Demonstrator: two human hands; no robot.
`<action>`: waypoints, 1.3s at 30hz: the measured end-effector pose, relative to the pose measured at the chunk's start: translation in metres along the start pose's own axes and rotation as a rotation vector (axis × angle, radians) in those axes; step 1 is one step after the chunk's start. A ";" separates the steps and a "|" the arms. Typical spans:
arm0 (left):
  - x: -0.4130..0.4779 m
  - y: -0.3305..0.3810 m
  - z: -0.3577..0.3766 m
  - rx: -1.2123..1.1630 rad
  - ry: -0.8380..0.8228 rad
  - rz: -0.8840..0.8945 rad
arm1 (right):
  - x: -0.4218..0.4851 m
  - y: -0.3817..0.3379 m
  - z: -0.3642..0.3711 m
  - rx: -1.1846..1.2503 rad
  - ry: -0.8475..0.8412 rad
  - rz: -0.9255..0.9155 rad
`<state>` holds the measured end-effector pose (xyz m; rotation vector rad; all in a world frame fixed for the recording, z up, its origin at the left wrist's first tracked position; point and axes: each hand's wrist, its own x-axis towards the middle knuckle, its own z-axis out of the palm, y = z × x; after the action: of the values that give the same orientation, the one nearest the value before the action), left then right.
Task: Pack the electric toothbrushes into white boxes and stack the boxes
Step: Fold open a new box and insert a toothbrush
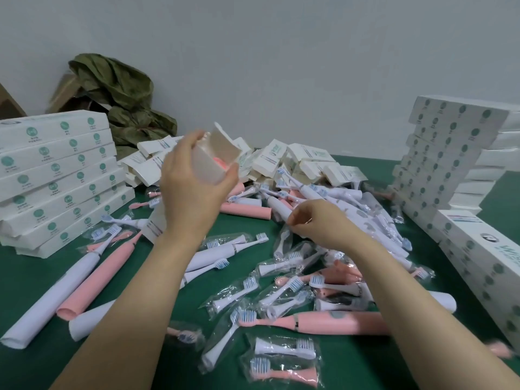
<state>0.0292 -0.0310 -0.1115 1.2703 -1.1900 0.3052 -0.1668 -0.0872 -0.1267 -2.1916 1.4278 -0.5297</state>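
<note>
Your L hand is gripping an open white box, flap up, w/ something pink showing inside. Your R hand is curling its fingers at a white toothbrush in the pile just ahead of it; can't tell if it's actually pinching it. A left box stack is sitting well outside your L hand, a right box stack well outside your R hand. Bagged brush heads are lying btwn your forearms.

tabletop: I'm working over dark green.
stacked boxes: white, showing rows of teal round marks.
open box: I'm holding white, with pink showing inside.
toothbrushes: pink ones and white ones.
brush heads: blue-and-white bristles.
cloth: olive green.
</note>
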 end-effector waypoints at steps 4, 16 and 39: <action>0.007 0.006 -0.009 -0.091 0.214 0.045 | 0.003 0.003 0.000 -0.082 0.029 0.004; 0.018 0.000 -0.014 -0.140 0.295 0.007 | 0.003 0.010 -0.029 -0.411 -0.174 0.235; 0.029 -0.010 -0.029 -0.228 0.379 -0.058 | 0.071 -0.094 0.039 -0.185 -0.068 -0.299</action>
<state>0.0641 -0.0219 -0.0894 0.9928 -0.8368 0.3401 -0.0486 -0.1130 -0.0998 -2.5654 1.1602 -0.4318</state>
